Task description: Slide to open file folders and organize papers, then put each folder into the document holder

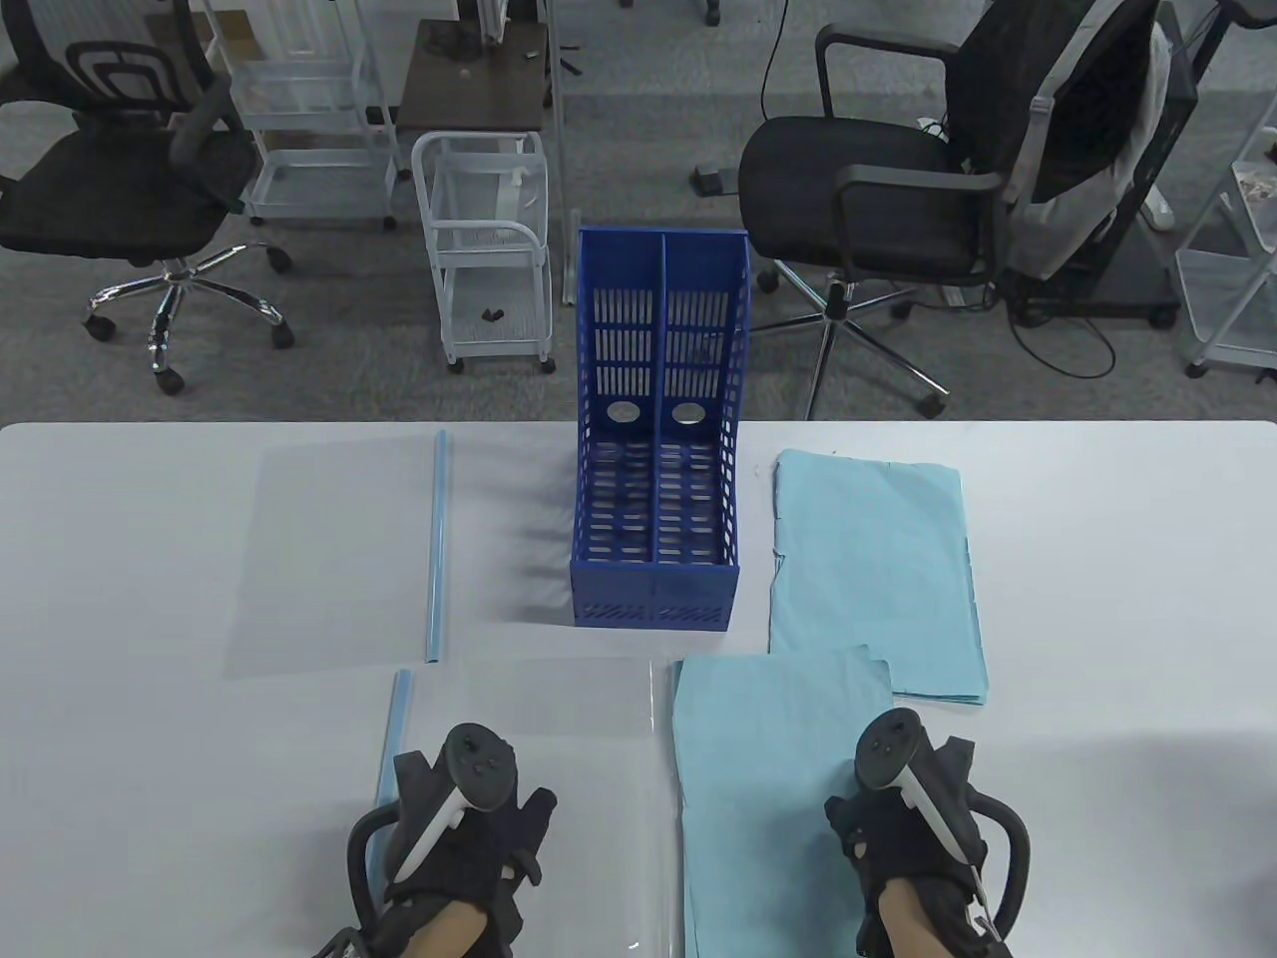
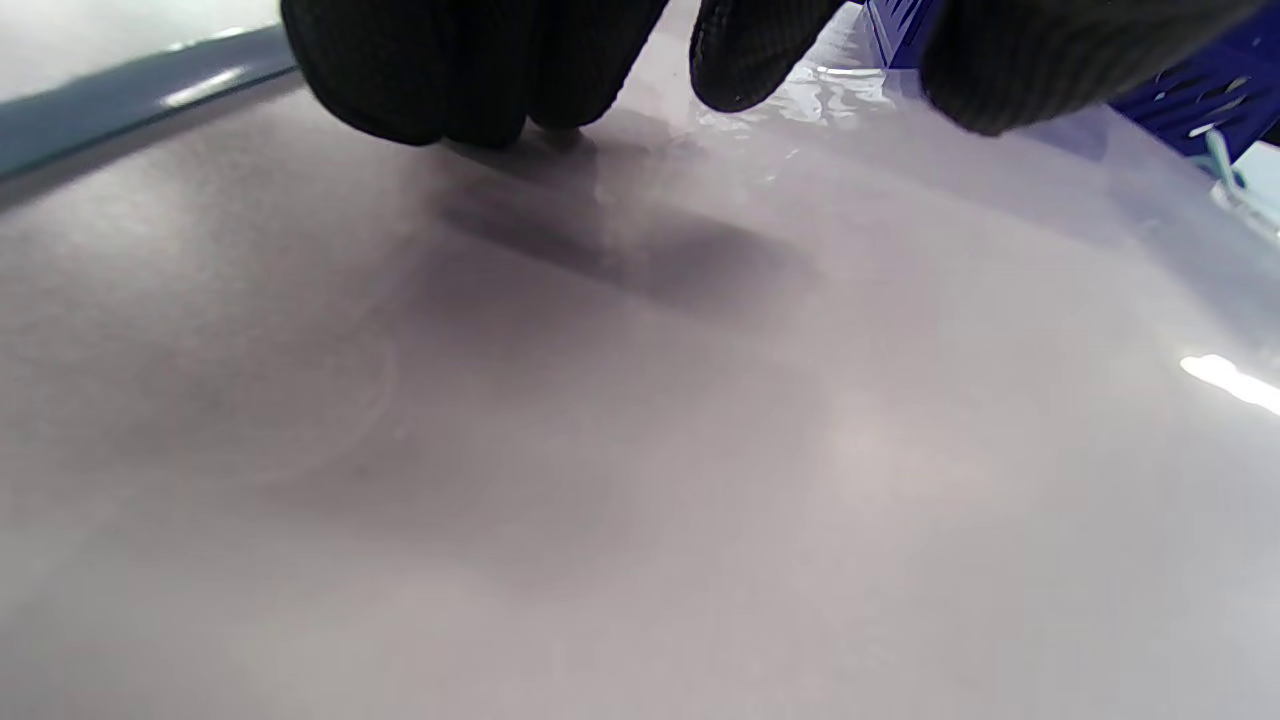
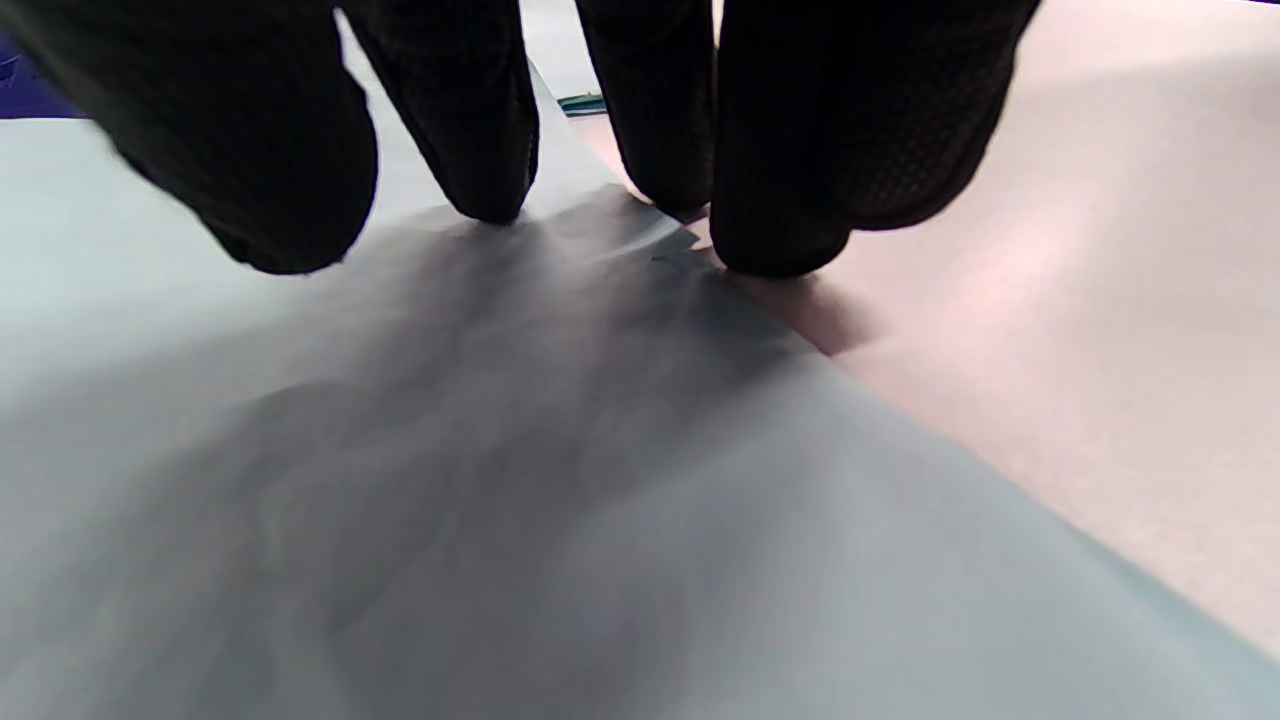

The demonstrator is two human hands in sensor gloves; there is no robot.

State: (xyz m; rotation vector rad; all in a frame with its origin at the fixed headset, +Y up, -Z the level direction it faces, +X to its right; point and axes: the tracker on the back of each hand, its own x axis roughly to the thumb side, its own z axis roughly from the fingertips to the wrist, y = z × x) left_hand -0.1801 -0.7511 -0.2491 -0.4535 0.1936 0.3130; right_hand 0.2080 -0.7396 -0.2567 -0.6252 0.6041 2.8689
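A blue two-slot document holder stands at the table's middle. In front of it lies a clear folder, with its pale blue slide bar at its left edge. My left hand rests on this folder, and its fingertips touch the clear sheet. A stack of light blue paper lies just right of the folder. My right hand sits at that stack's right edge, fingertips pressing on the paper. Neither hand grips anything.
A second clear folder with its slide bar lies at the back left. Another light blue paper stack lies right of the holder. Office chairs and white carts stand beyond the table's far edge.
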